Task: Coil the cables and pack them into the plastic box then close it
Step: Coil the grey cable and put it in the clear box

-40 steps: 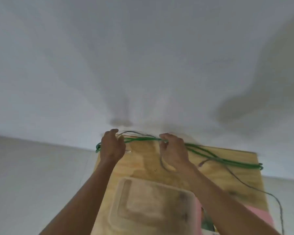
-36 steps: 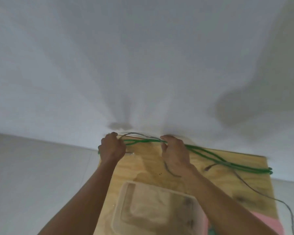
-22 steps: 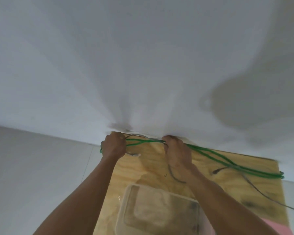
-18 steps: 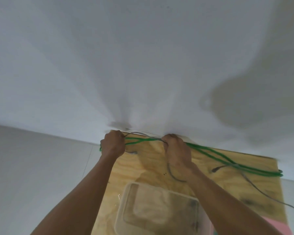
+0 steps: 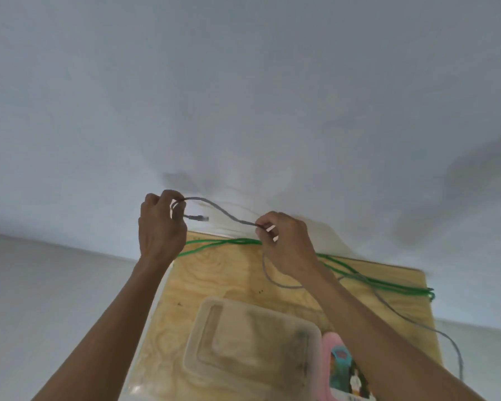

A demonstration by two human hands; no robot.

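A thin grey cable (image 5: 220, 211) stretches between my two hands, lifted above the wooden table (image 5: 214, 273). My left hand (image 5: 159, 227) grips it near its plug end, which sticks out to the right of my fingers. My right hand (image 5: 287, 244) pinches the cable further along; the rest trails under my wrist and off the table's right side. A green cable (image 5: 373, 280) lies in long loops along the far edge. The clear plastic box (image 5: 252, 340) sits near me on the table, lid on top.
A pink object with a printed picture (image 5: 342, 363) lies to the right of the box. A white wall rises directly behind the table. The table's left edge runs under my left forearm, with pale floor beyond.
Both hands have let go of the green cable, which now lies on the table. They have risen with the grey cable held between them.
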